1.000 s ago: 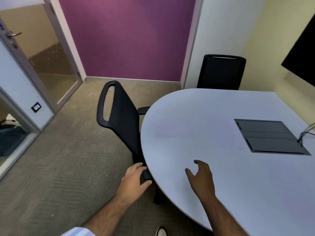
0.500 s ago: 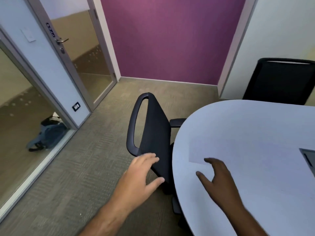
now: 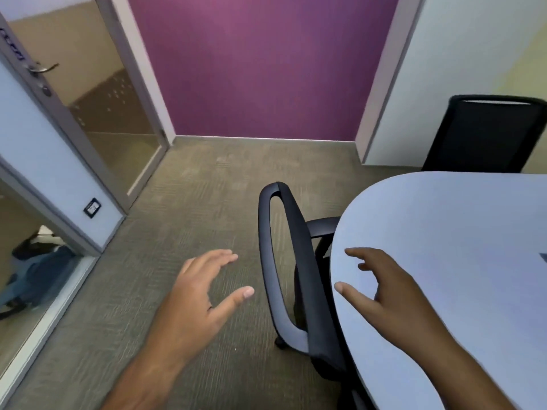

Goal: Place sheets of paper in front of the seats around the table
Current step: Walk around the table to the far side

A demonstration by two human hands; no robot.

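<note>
A rounded pale grey table (image 3: pixel 461 232) fills the right side. A black office chair (image 3: pixel 296 276) is tucked against its left edge, back towards me. A second black chair (image 3: pixel 485 134) stands at the table's far end. My left hand (image 3: pixel 201 300) hovers open above the carpet, left of the near chair's back, not touching it. My right hand (image 3: pixel 381 288) is open over the table's left edge, fingers spread. Neither hand holds anything. I cannot make out a sheet of paper on the table in the blur.
A purple wall (image 3: pixel 260 66) closes the far side. A glass door with a metal handle (image 3: pixel 41 68) and glass panels run along the left. A blue bag (image 3: pixel 35 270) lies behind the glass. Carpet floor (image 3: pixel 189 202) lies between the door and chair.
The view has swung left and moved forward. My left hand has come off the near chair and now hangs left of its back. My right hand stays over the table's edge.
</note>
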